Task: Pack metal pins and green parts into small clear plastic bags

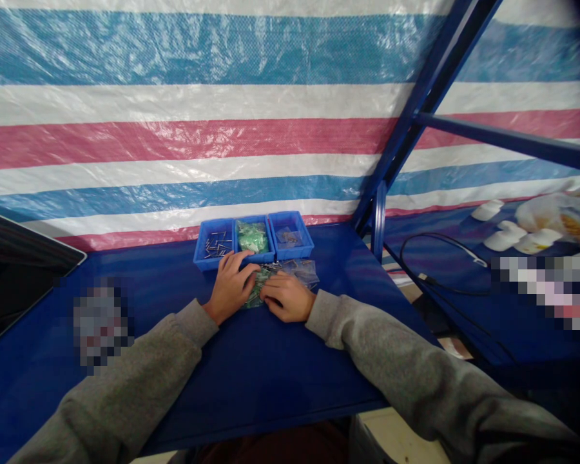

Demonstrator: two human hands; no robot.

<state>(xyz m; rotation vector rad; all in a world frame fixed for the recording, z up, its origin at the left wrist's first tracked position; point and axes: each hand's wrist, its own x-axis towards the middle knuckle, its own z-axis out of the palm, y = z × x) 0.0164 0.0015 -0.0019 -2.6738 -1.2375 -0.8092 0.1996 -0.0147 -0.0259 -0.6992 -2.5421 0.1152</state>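
Note:
A small green bag (255, 293) with thin metal pieces at it lies on the blue table, between my hands. At its left edge is my left hand (229, 288), open, fingers apart, its fingertips by the front of the blue bins. My right hand (289, 298) has its fingers curled and closed on the bag's right side; its fingertips are partly hidden. Clear plastic bags (303, 270) lie just behind the right hand. Behind both hands stand the left bin (198, 248) of loose screws or nails, the middle bin (271, 248) with green bags, and the right bin (310, 243) with clear bags.
A dark screen or panel (14, 277) stands at the left, with a blurred object (101, 322) near it. To the right rise blue metal frame bars (401, 142). Beyond lie a black cable (457, 293) and white pieces (505, 236). Striped sheeting (188, 142) hangs behind.

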